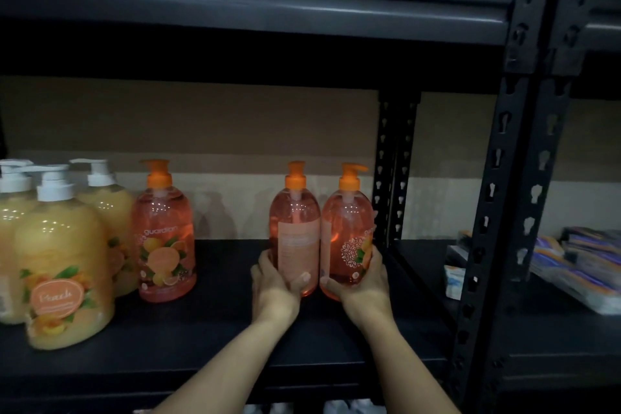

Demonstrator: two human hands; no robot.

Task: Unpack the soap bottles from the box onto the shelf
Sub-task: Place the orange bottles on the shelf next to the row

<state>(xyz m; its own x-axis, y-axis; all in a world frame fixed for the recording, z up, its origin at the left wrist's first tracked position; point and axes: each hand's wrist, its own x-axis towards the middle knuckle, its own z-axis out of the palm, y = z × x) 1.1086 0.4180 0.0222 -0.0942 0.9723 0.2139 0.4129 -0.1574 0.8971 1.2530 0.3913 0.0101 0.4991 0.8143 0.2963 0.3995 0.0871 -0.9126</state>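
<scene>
— Where did we have the bottles?

— At lower centre of the frame, both upright over the shelf (pixel 218 329), side by side and touching or nearly so. Our left hand (pixel 274 276) was wrapped round the base of the left bottle (pixel 295 228), with the thumb across its lower front and the fingers curled round its left side. Our right hand (pixel 361 279) gripped the base of the right bottle (pixel 346 232) the same way, thumb on the front and fingers round the right side.

— So each grip sat low?

— Yes. Each hand held only the bottom third, and the bodies and orange pumps rose clear above them. We could not tell whether the bases rested on the board or hung just over it, because our hands covered them.

— What else did we see?

— Left of centre a third bottle (pixel 164 239), also orange, stood alone, well apart from the pair. At the far left stood a cluster of yellow bottles (pixel 64 262) with white pumps, the front one labelled Peach. Just right of the held pair rose a rear post (pixel 393 171). A front post (pixel 487 212) stood further right, and packets (pixel 588 265) lay at the right edge.
</scene>
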